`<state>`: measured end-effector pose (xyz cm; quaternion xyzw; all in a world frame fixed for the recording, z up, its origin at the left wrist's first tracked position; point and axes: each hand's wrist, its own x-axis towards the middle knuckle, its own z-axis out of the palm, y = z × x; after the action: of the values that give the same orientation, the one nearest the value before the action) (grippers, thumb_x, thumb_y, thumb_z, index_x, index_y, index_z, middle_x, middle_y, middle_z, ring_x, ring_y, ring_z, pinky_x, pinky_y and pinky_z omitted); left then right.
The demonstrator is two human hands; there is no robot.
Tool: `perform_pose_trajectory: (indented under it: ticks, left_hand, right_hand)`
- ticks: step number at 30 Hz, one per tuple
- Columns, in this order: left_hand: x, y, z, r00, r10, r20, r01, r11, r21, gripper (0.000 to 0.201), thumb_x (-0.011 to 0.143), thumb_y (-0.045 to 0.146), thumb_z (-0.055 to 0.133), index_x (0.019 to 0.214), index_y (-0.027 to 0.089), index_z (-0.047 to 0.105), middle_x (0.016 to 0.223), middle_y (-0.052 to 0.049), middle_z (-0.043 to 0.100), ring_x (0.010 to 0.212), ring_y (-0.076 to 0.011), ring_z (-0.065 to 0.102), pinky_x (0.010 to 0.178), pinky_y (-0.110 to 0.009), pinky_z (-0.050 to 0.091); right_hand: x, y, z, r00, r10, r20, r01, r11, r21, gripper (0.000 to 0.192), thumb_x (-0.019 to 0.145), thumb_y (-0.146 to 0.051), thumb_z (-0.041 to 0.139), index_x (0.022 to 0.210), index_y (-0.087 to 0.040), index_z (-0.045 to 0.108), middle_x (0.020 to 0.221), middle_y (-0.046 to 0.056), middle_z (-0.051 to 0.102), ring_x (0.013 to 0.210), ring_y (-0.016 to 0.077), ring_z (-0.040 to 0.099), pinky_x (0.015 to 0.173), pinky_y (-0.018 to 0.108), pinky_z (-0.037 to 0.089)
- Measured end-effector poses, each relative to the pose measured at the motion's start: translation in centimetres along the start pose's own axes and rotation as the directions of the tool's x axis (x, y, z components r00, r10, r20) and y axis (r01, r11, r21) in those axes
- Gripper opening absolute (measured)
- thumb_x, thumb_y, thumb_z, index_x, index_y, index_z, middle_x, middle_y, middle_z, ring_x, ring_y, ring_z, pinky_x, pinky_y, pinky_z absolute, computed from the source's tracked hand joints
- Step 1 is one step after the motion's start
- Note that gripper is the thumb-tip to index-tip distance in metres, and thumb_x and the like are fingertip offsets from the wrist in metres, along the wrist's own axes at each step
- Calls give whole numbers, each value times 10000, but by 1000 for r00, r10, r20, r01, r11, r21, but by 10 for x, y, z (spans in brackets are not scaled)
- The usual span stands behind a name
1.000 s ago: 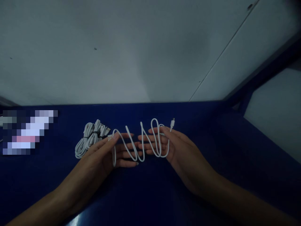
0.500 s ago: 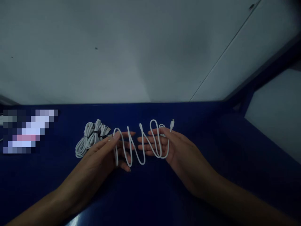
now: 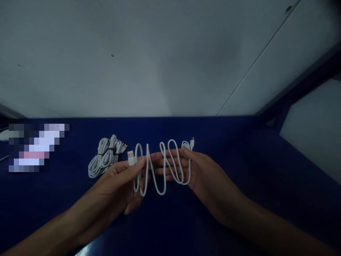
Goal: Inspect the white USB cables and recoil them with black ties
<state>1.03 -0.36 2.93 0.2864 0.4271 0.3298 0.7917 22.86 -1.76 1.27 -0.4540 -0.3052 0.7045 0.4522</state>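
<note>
A white USB cable (image 3: 163, 167) hangs in loose zigzag loops between my two hands, above a blue tabletop. My left hand (image 3: 130, 177) pinches its left loops between thumb and fingers, with the USB plug (image 3: 130, 158) sticking up beside the thumb. At the other end, my right hand (image 3: 195, 163) has its thumb over the cable and its fingers stretched behind the loops. The small connector (image 3: 192, 143) points up past the right thumb. Fingers of the two hands overlap or nearly meet behind the middle loops.
Bundled white cables (image 3: 105, 156) with dark ties lie just beyond my left hand. Farther left is a pixelated bright object (image 3: 39, 147), with a white item (image 3: 7, 134) at the edge. A pale wall panel (image 3: 133, 71) rises behind the blue tabletop (image 3: 170, 227).
My hands have come closer together, the left moving rightward, and the cable loops are more bunched. The USB plug now shows clearly upright by my left thumb.
</note>
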Motion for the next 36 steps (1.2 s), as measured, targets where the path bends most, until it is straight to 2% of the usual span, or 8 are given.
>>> perform_pose_trajectory:
  ticks: [3,9,12,15,18,22,30,36]
  left_hand:
    - [1,-3,-4,999,0,46,-2,999,40,143,1038,322,785,996,253,903,780,-45,750,564,-146,606,511,-238,527]
    - [6,-10,-10,996,35,77,-42,994,98,318,1046,420,780,809,214,826,728,-12,656,537,-104,498,467,-197,473]
    - [7,-11,-11,995,73,66,-81,989,124,367,1056,475,753,819,205,822,749,-25,656,631,-139,557,569,-225,554]
    - [11,-13,-16,995,91,44,-98,979,180,465,1100,486,679,770,192,823,880,-83,761,802,-196,667,733,-282,611]
    - [14,-15,-18,993,111,-37,-105,985,138,353,1113,454,669,1003,203,891,1224,-131,842,1158,-302,736,953,-375,609]
    - [12,-12,-12,987,134,-92,-125,987,99,340,1094,459,708,1252,204,869,1470,-139,785,1495,-392,601,1201,-516,519]
    - [12,-12,-17,987,162,16,-163,983,82,412,1131,484,637,1444,261,786,1631,-122,682,1565,-441,554,1172,-584,605]
    - [9,-6,-17,987,156,45,-159,983,95,453,1147,487,605,1536,283,717,1651,-104,666,1590,-457,518,1144,-576,627]
  right_hand:
    - [-1,0,-1,1000,0,12,0,1000,-4,471,1155,-506,506,1194,-163,826,1188,167,856,1167,337,806,1093,511,578]
    - [-2,-2,1,999,3,36,-4,1000,29,461,1144,-510,532,1165,-159,831,1302,184,832,1193,346,799,1089,507,582]
    - [-3,-3,3,999,-3,32,2,999,32,469,1152,-504,520,1146,-160,839,1259,171,846,1152,318,809,1069,480,593]
    - [-3,-4,5,1000,-9,26,8,999,34,456,1153,-475,523,1119,-157,848,1226,163,857,1134,306,813,1053,464,603]
    - [-1,-3,4,1000,-8,-13,9,998,61,433,1144,-458,543,1138,-140,838,1203,173,860,1151,327,813,1089,493,592]
    - [4,0,0,997,-10,-70,16,996,85,397,1124,-472,595,1167,-156,832,1214,158,859,1193,337,801,1153,519,560]
    - [2,-2,4,991,-34,-129,54,987,154,316,1117,-381,599,1082,-171,833,1231,151,858,1182,325,809,1165,507,565]
    - [-1,-3,6,985,-57,-166,80,988,134,302,1104,-395,633,1181,-195,845,1261,128,859,1226,321,802,1193,510,550]
